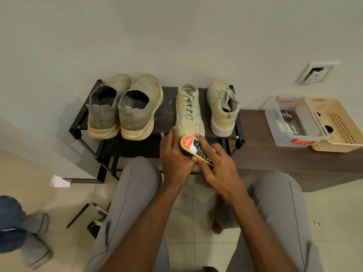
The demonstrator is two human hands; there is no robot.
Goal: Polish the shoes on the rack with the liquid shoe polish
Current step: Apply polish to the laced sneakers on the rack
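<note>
Item 1, shoe polish applicator (196, 149): flat oval pack w/ yellow rim, orange-and-black label, brand print facing up at you. Sits between your two hands, just in front of rack's front rail, below toe of the laced shoe. Your right hand (219, 167) grips it from the near end, thumb up along its right edge, fingers curled round the body. Your left hand (175, 156) rests against its left side, fingers fairly straight, tips reaching the rack edge by the shoe toe; whether it truly clasps the pack can't be told.

Item 2, rack (167, 107): black frame, dark dusty top shelf, against the wall. Holds four shoes. Left pair of knit slip-on sneakers (135, 110), grey-beige, heels toward you, cream soles. Right pair pale lace-ups: one laced shoe (188, 110) toe toward you, scuffed; other high-top (223, 108) heel toward you, laces loose.

Item 3, clear plastic box (290, 124), red clip handles, on dark wood bench (275, 160) right of rack. Contents: round black polish tin (287, 115), plus pale items too blurred to ID. Touching it on the right, beige perforated basket (337, 124); contents not clear.

Misc.: your grey-trousered knees at bottom; pens and small bits on tiled floor at left; wall socket (315, 73) upper right.
</note>
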